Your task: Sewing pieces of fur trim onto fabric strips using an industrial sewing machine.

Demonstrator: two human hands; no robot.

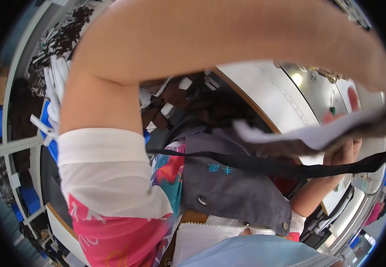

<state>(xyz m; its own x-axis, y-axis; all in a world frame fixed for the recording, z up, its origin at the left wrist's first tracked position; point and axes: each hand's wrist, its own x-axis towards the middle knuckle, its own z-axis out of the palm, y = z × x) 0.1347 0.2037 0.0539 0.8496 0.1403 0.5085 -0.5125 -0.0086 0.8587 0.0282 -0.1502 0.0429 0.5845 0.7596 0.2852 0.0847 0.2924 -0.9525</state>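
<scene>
My left forearm stretches across the top of the head view, and my left hand [373, 78] is at the far right, partly cut off and smeared by motion. One of its fingertips points down near a strip of fabric. This fabric strip [308, 135], white on one side and brown on the other, hangs blurred between the hands. Below it, my right hand [346, 153] is closed on the strip, with bent fingers beneath its edge. A black strap [264, 164] runs across in front of my grey apron [237, 187]. The left hand's grip is hidden.
A white worktable [264, 89] with a wooden edge carries a shiny metal machine plate [297, 82]. On it lies a green-handled screwdriver [333, 107]. Brown and white scraps [166, 109] lie below the table edge. White fabric pieces [55, 89] and shelving [21, 147] are at the left.
</scene>
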